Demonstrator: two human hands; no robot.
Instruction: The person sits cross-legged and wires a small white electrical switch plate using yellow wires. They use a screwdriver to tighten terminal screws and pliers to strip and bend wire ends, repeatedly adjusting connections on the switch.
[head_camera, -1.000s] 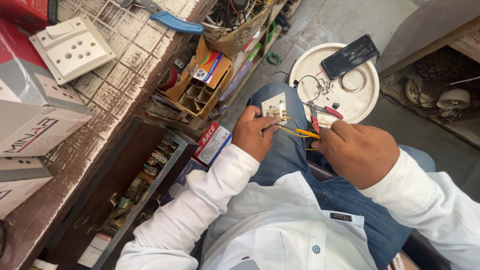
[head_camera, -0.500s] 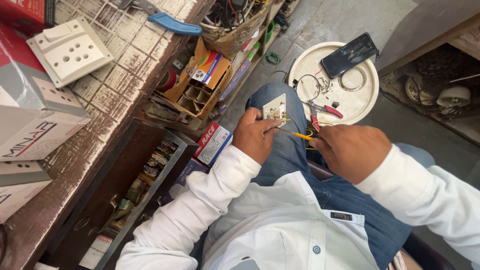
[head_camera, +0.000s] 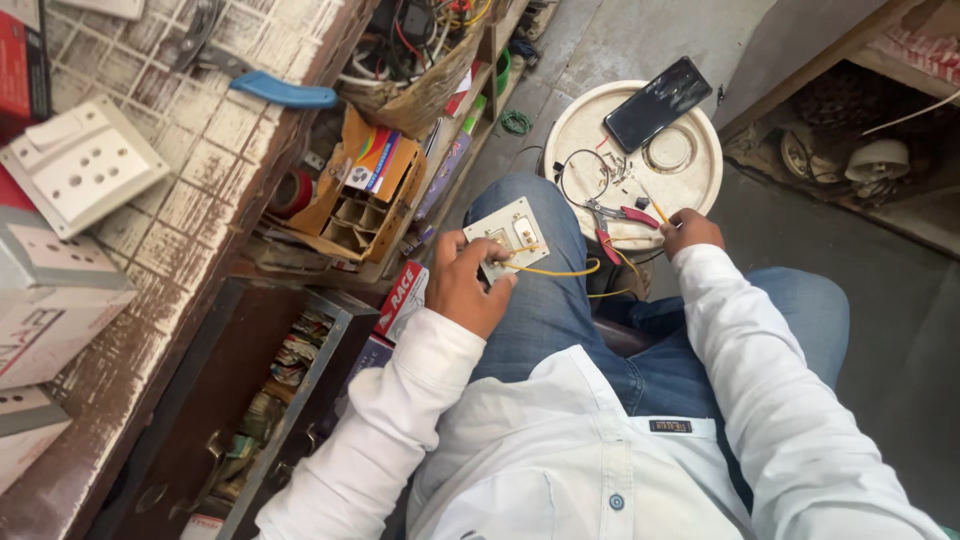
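While the left hand (head_camera: 468, 285) is closing around the switch plate (head_camera: 512, 236) on the knee, the right hand (head_camera: 688, 230) is pinching a yellow wire (head_camera: 560, 270) near the pliers (head_camera: 612, 216). Wiring seems underway; next, the wire needs careful guiding into its terminal.

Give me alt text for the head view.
A seated person's left hand holds a white switch plate on their knee, a yellow wire trailing from it. Their right hand reaches toward red-handled pliers on a round white lid.
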